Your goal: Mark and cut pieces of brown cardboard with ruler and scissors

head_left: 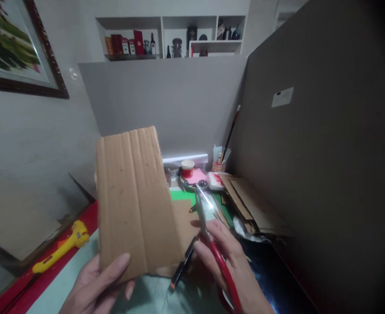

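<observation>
My left hand [102,281] is closed on the lower edge of a brown corrugated cardboard piece [133,200], thumb in front and fingers behind. The piece is held up, tilted, above the table. To its right, my right hand [226,257] grips a pair of scissors [223,270] with red handles, metal blades pointing up and away. The blades are apart from the cardboard. Between the two hands lies a black marker [182,266] with an orange end. Another cardboard sheet [184,218] is partly hidden behind the raised piece.
A yellow hot glue gun [63,248] lies at the left edge. Stacked cardboard [256,203] sits at right. At the back stand a paper cup [187,168], pink paper [197,176] and a pen holder [219,166]. Grey panels [166,100] enclose the back and right.
</observation>
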### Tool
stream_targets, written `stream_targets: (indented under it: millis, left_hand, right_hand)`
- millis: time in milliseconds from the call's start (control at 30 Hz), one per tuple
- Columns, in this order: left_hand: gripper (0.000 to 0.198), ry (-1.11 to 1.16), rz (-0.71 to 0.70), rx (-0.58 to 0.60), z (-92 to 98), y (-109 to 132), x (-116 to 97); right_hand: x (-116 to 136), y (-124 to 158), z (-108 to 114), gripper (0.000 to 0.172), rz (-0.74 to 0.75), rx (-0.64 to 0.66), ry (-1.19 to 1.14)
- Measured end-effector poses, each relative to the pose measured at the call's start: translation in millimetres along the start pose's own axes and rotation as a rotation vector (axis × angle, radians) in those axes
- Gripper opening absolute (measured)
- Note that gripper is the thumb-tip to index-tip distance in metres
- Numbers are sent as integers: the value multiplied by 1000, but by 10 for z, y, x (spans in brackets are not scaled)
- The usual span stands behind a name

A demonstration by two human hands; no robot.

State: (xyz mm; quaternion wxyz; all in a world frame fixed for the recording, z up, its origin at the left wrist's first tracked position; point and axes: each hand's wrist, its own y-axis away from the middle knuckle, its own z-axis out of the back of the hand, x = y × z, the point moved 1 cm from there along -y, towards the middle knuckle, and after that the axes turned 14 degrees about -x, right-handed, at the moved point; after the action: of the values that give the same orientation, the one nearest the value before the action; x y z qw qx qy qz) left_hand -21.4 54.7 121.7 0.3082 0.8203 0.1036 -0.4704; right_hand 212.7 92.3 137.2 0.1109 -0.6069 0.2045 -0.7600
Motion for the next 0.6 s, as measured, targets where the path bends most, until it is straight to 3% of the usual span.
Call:
stream_targets:
  millis: [67, 167, 267, 400, 500, 600]
  left_hand:
    - [72, -21, -18, 0, -64, 12, -46]
    - [60, -13, -48, -8, -100, -12, -55]
    - [66, -3, -45, 8, -108, -53, -31]
    - [87, -31, -35, -47, -173, -55, -29]
    - [98, -43, -9, -30, -262, -28, -36]
    - [107, -63, 47, -48, -282, -43, 3]
  right_hand:
    - [-16, -24, 1, 29, -19, 54, 17]
    - [-30, -11, -37, 39, -171, 219, -73]
    - [-76, 55, -91, 44, -354, 351, -201]
    - [-221, 165, -158, 52, -520, 282, -310]
    - [-308, 195, -186, 48, -467, 179, -320]
    - [-316, 172, -179, 53, -424, 173, -314]
